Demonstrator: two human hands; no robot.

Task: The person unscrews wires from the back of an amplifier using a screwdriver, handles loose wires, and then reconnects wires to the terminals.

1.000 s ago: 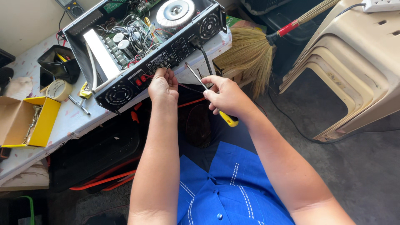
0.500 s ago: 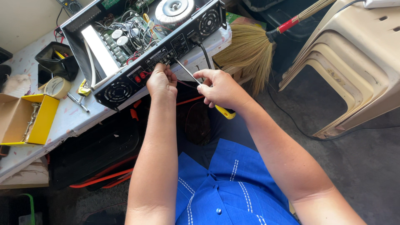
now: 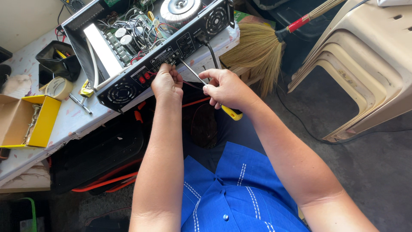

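Yellow-handled screwdriver [image 3: 201,81] now bites the amplifier [image 3: 167,56] rear panel.
Your right hand [image 3: 225,88], clamped on it, has moved the tip inward; your left hand [image 3: 166,80] stays pinched shut at the panel on the worktop [image 3: 73,122].

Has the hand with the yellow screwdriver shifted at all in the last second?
Yes, slightly. The right hand has slid left along the amplifier's rear panel toward the left hand, bringing the screwdriver tip beside that hand's fingers.

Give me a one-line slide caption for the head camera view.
Right hand drives a yellow-handled screwdriver into an open amplifier's rear panel while the left hand steadies it.
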